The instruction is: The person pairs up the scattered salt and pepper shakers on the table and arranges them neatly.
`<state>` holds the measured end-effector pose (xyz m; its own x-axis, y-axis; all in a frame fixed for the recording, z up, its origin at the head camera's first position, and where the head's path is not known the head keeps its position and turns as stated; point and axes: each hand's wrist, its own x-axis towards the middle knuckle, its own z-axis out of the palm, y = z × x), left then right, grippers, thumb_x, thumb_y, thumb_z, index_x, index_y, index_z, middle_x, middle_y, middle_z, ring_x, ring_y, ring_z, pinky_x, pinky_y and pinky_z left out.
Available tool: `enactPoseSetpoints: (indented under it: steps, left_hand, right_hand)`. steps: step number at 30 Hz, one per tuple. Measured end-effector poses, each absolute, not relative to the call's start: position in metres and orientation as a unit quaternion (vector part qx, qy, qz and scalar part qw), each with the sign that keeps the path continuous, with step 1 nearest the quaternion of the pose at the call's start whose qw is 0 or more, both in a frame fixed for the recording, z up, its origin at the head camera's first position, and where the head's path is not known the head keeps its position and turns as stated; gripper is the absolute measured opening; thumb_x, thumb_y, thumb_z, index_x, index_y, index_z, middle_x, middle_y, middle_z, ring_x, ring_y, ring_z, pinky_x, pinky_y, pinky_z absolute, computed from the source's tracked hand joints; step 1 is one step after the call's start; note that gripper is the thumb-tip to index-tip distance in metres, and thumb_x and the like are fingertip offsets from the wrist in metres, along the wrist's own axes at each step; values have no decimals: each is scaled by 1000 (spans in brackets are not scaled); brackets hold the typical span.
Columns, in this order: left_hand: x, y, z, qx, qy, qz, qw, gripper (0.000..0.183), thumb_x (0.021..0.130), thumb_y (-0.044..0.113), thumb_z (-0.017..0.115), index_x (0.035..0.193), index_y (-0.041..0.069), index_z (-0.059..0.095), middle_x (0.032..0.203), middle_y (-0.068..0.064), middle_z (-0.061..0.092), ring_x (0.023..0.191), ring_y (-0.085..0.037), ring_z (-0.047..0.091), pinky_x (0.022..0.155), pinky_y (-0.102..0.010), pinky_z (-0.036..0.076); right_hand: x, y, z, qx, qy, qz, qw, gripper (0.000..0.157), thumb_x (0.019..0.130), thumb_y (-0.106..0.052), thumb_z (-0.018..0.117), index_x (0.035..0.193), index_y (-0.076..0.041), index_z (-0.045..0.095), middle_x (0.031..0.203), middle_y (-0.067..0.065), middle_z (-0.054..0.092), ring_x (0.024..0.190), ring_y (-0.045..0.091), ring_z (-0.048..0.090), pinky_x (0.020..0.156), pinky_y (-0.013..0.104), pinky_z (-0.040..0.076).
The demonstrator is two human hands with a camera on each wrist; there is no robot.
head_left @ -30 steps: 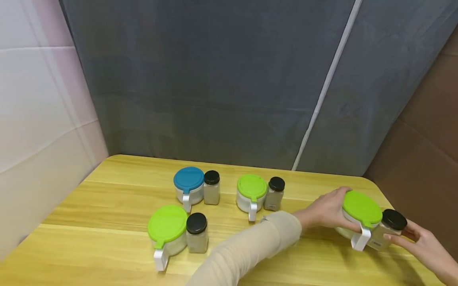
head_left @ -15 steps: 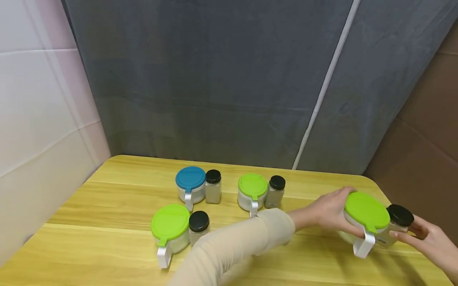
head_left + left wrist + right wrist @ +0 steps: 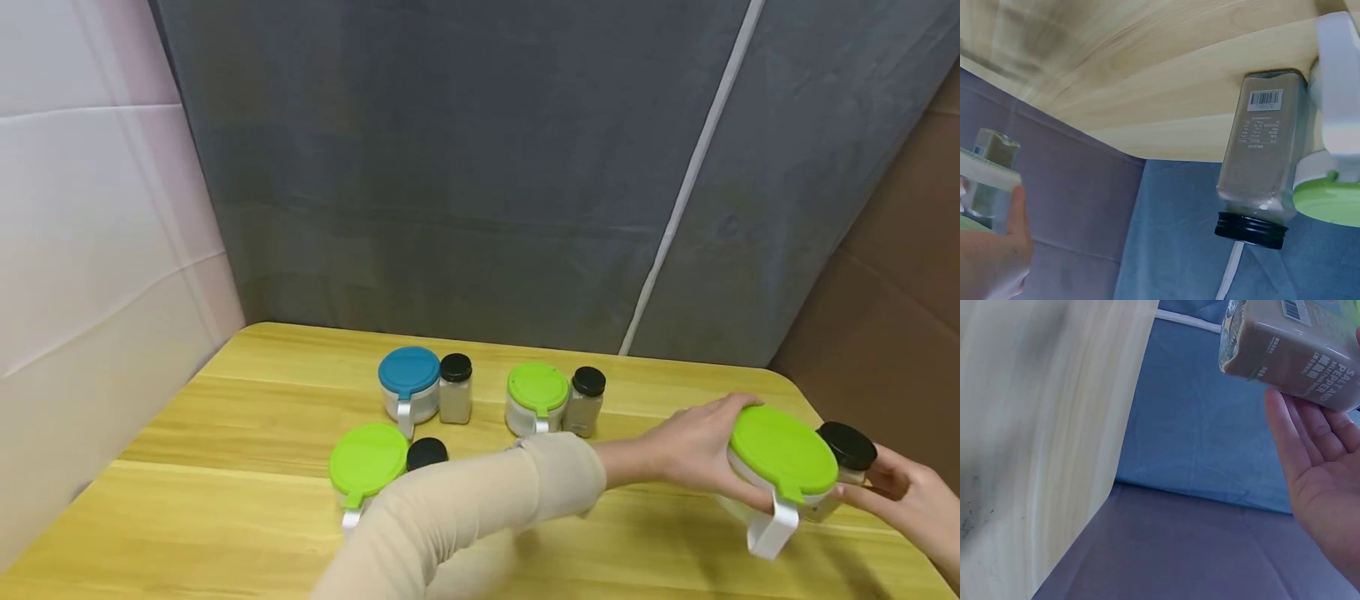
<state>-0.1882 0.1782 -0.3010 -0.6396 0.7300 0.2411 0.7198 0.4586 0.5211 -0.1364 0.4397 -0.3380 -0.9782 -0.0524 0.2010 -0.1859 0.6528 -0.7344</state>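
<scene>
At the right of the head view my left hand (image 3: 708,446) grips a seasoning jar (image 3: 783,450) with a green lid and a white handle, fingers and thumb round its body. The jar is tilted and raised off the table. Just right of it, my right hand (image 3: 911,504) holds a square seasoning bottle (image 3: 1310,353) with a black cap (image 3: 847,444), between thumb and fingers. In the right wrist view its "salt and pepper" label and its bottom show, with the bottle clear of the tabletop. The jar hides part of the bottle in the head view.
On the wooden table (image 3: 225,442) stand a blue-lidded jar (image 3: 409,379) beside a bottle (image 3: 455,396), a green-lidded jar (image 3: 537,392) beside another bottle (image 3: 583,404), and a front-left green-lidded jar (image 3: 367,462) with a black-capped bottle (image 3: 427,452). My left sleeve (image 3: 480,500) partly covers the front pair.
Both hands have moved slightly right with the jar and bottle, which have risen. The left forearm now overlaps the front-left pair. The head view has shifted a little.
</scene>
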Motion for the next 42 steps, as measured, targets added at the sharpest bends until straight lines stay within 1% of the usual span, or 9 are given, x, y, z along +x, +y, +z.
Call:
enactPoseSetpoints:
  steps: [2,7,11,16,26,30,33,36,42]
  left_hand:
    - [-185,173,-299,431,851,300,7,92,60,46,76,133,18,27,112,14,45,91,6,42,70,-6,31]
    - [-176,157,-297,452,836,311,14,91,61,43,76,132,15,27,114,11,45,94,6,42,75,-5,30]
    - [-169,145,-298,463,826,319,35,90,62,40,76,132,14,27,111,11,45,93,6,42,75,-4,29]
    - [-163,130,-301,471,820,321,51,89,63,39,76,133,15,25,113,11,44,95,6,41,76,-4,29]
    - [-152,99,-302,463,817,338,60,90,64,37,76,134,18,23,113,10,47,97,4,42,77,-6,30]
    - [-150,86,-301,461,816,343,59,89,64,36,76,134,18,23,113,9,47,97,4,42,79,-8,31]
    - [-149,77,-300,458,817,346,59,89,64,36,76,133,18,24,113,8,47,97,3,43,79,-9,33]
    - [-149,68,-298,452,817,352,63,89,64,36,76,133,18,24,112,8,48,96,2,44,79,-10,34]
    - [-148,53,-293,447,817,361,52,88,64,35,76,133,17,25,113,8,47,96,1,45,80,-12,35]
  right_hand:
    - [-135,435,-335,70,-907,407,84,52,78,0,65,103,-43,48,89,-26,54,77,-9,51,58,12,42]
    - [-134,423,-327,92,-918,376,88,51,77,-1,66,103,-41,47,86,-24,54,75,-7,51,59,12,43]
    - [-132,417,-323,124,-909,387,94,56,76,4,64,105,-41,47,89,-23,54,78,-7,51,60,11,44]
    - [-129,409,-320,148,-895,411,95,62,75,10,63,107,-41,49,94,-24,54,80,-7,52,57,15,46]
    - [-119,396,-314,174,-887,418,89,62,74,14,60,109,-37,51,93,-18,58,79,-1,56,58,17,47]
    - [-117,393,-312,173,-889,416,78,59,76,13,59,111,-35,52,94,-17,57,79,0,57,57,20,48]
    - [-117,389,-311,168,-896,403,77,59,76,10,61,112,-36,50,93,-19,57,78,-1,56,56,21,48]
    - [-118,386,-310,164,-901,393,82,60,75,9,63,110,-38,50,91,-19,56,76,0,56,56,20,48]
    - [-119,379,-307,172,-898,395,89,56,73,9,64,106,-34,54,89,-16,58,75,3,58,56,18,47]
